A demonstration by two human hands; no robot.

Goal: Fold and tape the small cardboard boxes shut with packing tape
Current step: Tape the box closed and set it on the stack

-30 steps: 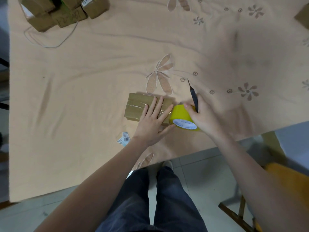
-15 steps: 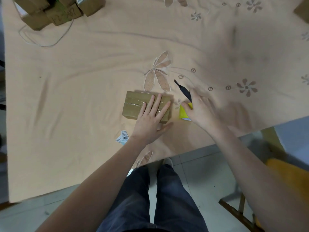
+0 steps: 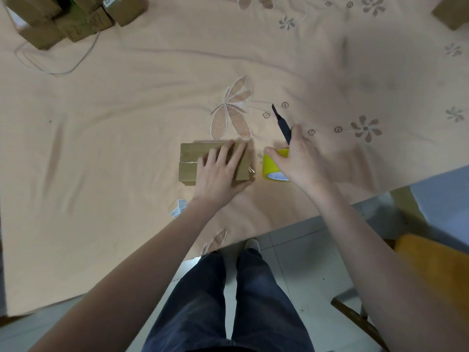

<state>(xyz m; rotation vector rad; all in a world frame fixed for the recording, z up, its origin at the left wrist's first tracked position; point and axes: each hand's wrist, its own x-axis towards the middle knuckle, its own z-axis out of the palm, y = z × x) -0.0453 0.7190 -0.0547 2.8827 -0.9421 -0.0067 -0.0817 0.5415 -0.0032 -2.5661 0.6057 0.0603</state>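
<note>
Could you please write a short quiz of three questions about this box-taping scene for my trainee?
1. True or false: the left hand lies flat on the small cardboard box.
2. What does the right hand grip? A) yellow tape roll and black utility knife B) scissors C) nothing
3. Fill in: the stack of boxes sits at the table's far ____ corner.

Key: 1 true; 2 A; 3 left

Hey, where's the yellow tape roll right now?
In the head view, the yellow tape roll sits on the tablecloth just right of the cardboard box, gripped by the right hand near the table's front edge.
</note>
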